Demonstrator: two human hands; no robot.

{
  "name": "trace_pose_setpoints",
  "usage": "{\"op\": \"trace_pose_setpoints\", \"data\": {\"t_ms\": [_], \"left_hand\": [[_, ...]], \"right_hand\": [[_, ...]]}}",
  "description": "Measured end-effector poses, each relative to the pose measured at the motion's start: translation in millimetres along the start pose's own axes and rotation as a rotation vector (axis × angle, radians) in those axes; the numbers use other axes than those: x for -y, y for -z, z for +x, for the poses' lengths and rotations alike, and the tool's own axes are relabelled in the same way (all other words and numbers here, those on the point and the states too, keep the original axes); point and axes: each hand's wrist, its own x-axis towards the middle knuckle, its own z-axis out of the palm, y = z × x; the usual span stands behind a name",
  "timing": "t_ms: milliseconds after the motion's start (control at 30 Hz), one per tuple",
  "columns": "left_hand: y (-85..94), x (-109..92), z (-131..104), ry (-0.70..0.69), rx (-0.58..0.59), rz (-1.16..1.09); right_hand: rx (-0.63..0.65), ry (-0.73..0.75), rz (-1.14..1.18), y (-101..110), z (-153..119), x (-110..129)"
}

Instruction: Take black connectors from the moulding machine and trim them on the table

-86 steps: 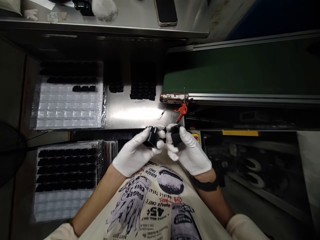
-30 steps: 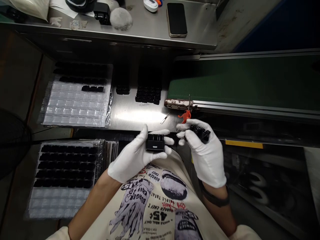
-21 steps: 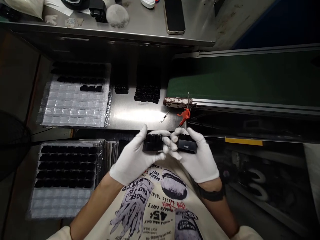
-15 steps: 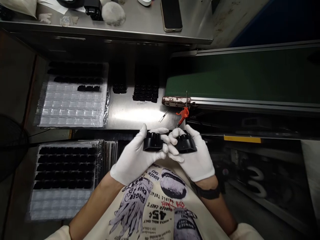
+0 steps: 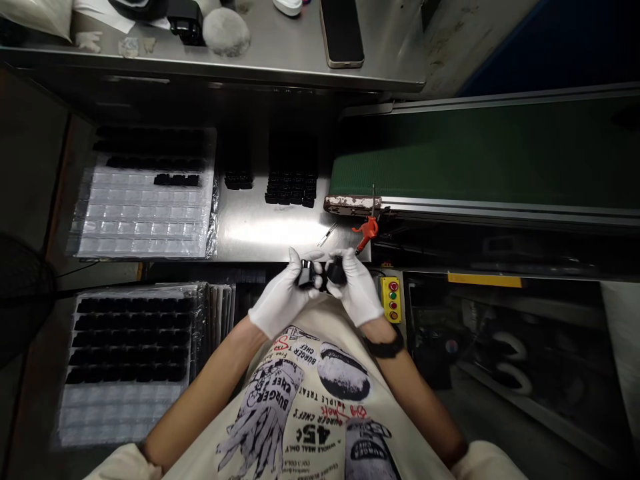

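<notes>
Conveyor (image 5: 480, 157) runs green along the right, steel bench (image 5: 270, 230) beside it, trays (image 5: 143, 203) of black parts to the left. Down at the bench edge, both gloved hands meet over the lap. Left hand (image 5: 280, 300) is clamped on a black part (image 5: 305, 275), pinched between thumb and fingers. Right hand (image 5: 357, 293) is curled round a second part (image 5: 336, 272), fingertips touching the left's. Both parts sit pressed side by side, wrists angled inward.
</notes>
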Motion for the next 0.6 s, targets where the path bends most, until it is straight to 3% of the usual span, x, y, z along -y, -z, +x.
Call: {"op": "trace_pose_setpoints", "data": {"t_ms": [33, 100, 167, 267, 367, 467, 533, 600], "left_hand": [[18.7, 10, 21, -0.039, -0.099, 0.154], [58.8, 29, 69, -0.046, -0.412, 0.696], [96.8, 40, 115, -0.054, -0.589, 0.883], [141.3, 46, 167, -0.089, -0.667, 1.084], [170.8, 51, 195, -0.108, -0.636, 1.238], [192.3, 54, 206, -0.134, -0.61, 1.316], [205.6, 53, 206, -0.162, -0.64, 1.322], [219.3, 48, 200, -0.184, -0.758, 1.273]], "right_hand": [[-0.089, 0.014, -0.131, 4, 23, -19], [-0.173, -0.015, -0.53, 9, 71, -55], [-0.189, -0.032, -0.71, 6, 114, -83], [-0.145, -0.036, -0.838, -12, 166, -105], [-0.089, -0.028, -0.938, -33, 198, -113], [-0.074, 0.08, -1.018, -35, 193, -113], [-0.107, 0.274, -1.07, -18, 164, -109], [-0.272, 0.472, -1.097, 12, 124, -102]]}}
